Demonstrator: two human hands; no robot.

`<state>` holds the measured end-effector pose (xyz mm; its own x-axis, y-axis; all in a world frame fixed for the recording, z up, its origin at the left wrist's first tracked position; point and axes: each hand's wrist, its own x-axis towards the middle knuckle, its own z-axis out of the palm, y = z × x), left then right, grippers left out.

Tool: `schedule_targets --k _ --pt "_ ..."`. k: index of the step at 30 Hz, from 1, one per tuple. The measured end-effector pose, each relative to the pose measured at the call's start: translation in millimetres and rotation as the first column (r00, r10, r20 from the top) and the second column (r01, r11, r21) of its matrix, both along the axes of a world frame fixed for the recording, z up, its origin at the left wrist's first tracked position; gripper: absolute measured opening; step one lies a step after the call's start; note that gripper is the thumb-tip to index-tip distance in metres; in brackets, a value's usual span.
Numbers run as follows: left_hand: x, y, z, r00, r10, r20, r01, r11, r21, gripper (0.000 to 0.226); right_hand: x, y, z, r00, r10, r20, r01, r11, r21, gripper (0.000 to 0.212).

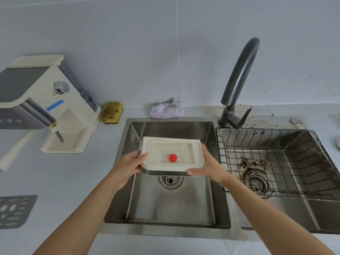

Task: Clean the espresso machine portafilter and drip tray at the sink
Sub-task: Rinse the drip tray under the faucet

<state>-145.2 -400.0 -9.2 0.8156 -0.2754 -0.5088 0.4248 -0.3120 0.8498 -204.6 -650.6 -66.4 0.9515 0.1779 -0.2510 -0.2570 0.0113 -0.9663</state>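
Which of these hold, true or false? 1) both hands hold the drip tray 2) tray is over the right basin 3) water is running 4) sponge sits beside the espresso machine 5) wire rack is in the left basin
1) True: left hand and right hand each grip a side of the drip tray.
2) False: it is over the left basin.
3) False: no water shows at the faucet.
4) True: the sponge lies right of the espresso machine.
5) False: the wire rack sits in the right basin.

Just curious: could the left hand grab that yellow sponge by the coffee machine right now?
Probably not yet. The left hand and right hand both hold the drip tray over the sink. The path to the sponge looks clear.
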Motion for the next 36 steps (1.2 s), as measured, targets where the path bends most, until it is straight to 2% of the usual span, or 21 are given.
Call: schedule_targets --k 4,8,10,17,23,27,29,31,33,36 --pt "-5 5 3 0.992 -0.111 0.06 0.109 0.993 0.041 0.06 0 9 -3 1.0 -0.016 -0.01 0.016 1.0 0.004 0.09" --pt "-6 5 2 0.985 -0.138 0.108 0.127 0.987 0.102 0.085 -1 13 -7 0.996 -0.011 -0.084 0.015 0.999 0.042 0.081" --pt "-5 2 2 0.98 -0.151 0.128 0.132 0.98 0.15 0.089 -2 13 -14 0.991 -0.028 -0.13 0.035 0.998 0.054 0.085" --pt "4 -8 4 0.959 -0.207 0.195 0.148 0.949 0.278 0.087 -3 12 -28 0.971 -0.055 -0.234 0.073 0.995 0.069 0.091" --pt "19 -18 4 0.95 -0.228 0.212 0.159 0.941 0.299 0.083 -7 12 -24 0.949 -0.045 -0.311 0.09 0.987 0.132 0.068" --pt "30 -28 8 0.945 -0.261 0.197 0.179 0.917 0.357 0.09 -10 11 -28 0.905 -0.052 -0.421 0.124 0.981 0.146 0.068" --pt "34 -35 9 0.946 -0.265 0.188 0.184 0.913 0.364 0.083 -11 11 -28 0.883 -0.033 -0.468 0.113 0.983 0.144 0.06" --pt "38 -43 10 0.944 -0.274 0.184 0.187 0.904 0.385 0.065 -12 12 -26 0.863 -0.006 -0.505 0.095 0.984 0.152 0.053" --pt "44 -48 12 0.944 -0.283 0.17 0.188 0.884 0.428 0.059 -11 13 -25 0.84 0.012 -0.542 0.092 0.982 0.163 0.059" --pt "54 -54 11 0.948 -0.297 0.116 0.198 0.833 0.517 0.062 -10 13 -24 0.786 0.03 -0.618 0.107 0.977 0.183 0.087"
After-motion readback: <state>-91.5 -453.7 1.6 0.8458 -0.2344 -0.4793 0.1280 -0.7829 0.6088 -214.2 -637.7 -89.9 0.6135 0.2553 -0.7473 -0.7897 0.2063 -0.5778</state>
